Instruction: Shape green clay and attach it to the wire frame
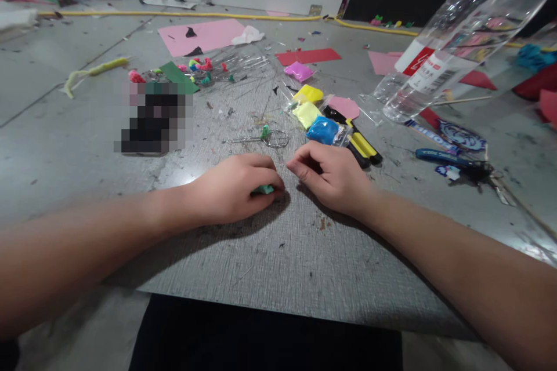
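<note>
Here's my grey worktop [278, 278], streaked and flecked with dark scraps, and a wire loop [276, 138] lies mid-surface. Reading round from that loop: fuzzy yellow-green strand [108, 66] at ten o'clock, pink sheet [213, 36] near eleven, yellow cable [174, 14] running across far twelve. Red paper strip [311, 57] at one, with the purple packet [298, 72] just nearer me! Two clear bottles [402, 98] between two and three, blue packet [322, 129] near three, blue-handled item [437, 156] well beyond it.

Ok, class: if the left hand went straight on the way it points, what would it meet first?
The left hand would probably meet the right hand first, across a narrow gap, though one view leaves depth unclear.
</note>
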Demonstrator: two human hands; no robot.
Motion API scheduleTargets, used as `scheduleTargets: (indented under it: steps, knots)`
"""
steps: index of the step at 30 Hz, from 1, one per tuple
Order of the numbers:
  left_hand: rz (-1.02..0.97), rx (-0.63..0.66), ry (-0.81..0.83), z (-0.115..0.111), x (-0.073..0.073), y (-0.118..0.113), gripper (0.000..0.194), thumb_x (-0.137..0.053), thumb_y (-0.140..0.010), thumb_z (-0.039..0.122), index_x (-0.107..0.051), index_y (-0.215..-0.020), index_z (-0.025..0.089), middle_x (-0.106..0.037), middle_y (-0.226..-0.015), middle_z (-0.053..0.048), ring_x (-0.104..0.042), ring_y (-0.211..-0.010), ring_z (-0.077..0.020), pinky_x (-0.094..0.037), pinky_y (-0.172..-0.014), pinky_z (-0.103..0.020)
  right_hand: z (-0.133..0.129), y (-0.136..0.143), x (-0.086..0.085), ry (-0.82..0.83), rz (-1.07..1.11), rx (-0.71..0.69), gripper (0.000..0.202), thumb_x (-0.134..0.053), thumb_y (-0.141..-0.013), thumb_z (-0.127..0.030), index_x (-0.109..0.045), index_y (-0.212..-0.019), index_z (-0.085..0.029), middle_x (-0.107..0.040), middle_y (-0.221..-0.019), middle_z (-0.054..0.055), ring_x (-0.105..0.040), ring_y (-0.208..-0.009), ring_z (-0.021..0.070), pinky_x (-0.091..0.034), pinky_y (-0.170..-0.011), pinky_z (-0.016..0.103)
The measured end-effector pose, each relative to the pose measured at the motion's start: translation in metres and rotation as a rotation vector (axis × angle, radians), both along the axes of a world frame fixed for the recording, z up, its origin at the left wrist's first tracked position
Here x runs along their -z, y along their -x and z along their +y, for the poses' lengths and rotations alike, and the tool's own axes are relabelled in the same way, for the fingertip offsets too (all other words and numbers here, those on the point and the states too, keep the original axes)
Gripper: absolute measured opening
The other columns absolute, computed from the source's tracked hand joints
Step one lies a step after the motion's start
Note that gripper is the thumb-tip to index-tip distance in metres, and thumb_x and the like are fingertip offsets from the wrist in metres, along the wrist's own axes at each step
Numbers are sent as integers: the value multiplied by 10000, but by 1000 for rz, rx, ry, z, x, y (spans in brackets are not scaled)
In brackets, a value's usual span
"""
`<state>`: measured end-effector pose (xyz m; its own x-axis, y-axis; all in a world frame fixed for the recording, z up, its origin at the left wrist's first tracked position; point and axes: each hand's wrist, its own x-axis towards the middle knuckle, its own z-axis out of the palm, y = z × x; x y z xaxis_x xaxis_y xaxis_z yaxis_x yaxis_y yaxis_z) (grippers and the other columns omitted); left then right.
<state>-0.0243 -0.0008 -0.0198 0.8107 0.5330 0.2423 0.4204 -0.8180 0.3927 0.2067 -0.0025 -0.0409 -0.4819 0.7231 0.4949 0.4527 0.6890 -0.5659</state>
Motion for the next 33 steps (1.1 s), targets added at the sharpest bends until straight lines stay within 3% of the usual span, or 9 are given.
scheduleTargets:
  steps: [11,18,23,26,30,33]
  knots:
    - [76,136,-84,2,2,1,206,-618,-936,130,-783,-1028,212,-723,-1020,-77,-684,-932,-214,-547,-848,-318,6,-2,5,128,123,43,169,-603,-1009,-286,-735,-966,-189,-727,-848,36,-664,-719,158,-497,-668,311]
    - [109,84,-137,-2,4,-6,150,-578,-955,155,-727,-967,161,-717,-982,-94,-679,-901,-231,-544,-819,-346,6,-1,4,115,112,40,194,-618,-1001,-310,-721,-899,-180,-708,-777,22,-660,-719,162,-497,-675,305]
    - [-103,-138,55,-4,-3,-8,124,-558,-964,204,-669,-937,158,-727,-852,-38,-676,-760,-169,-529,-719,-281,5,-1,4,185,168,75,182,-619,-987,-307,-727,-942,-168,-726,-809,27,-651,-606,133,-498,-585,283]
    - [-243,-257,205,-4,-9,-7,99,-612,-925,219,-690,-895,166,-748,-829,-16,-683,-727,-146,-535,-700,-257,6,-1,7,219,187,76,162,-625,-962,-265,-740,-1007,-161,-756,-871,49,-692,-650,153,-525,-594,293]
    - [-291,-245,274,-1,-9,-7,112,-670,-892,232,-751,-946,177,-790,-897,-25,-725,-804,-166,-567,-765,-273,6,-2,8,215,205,92,169,-670,-935,-276,-759,-1032,-170,-782,-913,65,-722,-773,196,-539,-658,324]
    - [-271,-200,286,1,-7,-6,124,-695,-895,248,-788,-967,210,-809,-942,-33,-749,-877,-192,-575,-830,-307,6,-2,6,209,183,91,130,-698,-925,-285,-772,-932,-178,-784,-880,56,-708,-768,188,-523,-682,321]
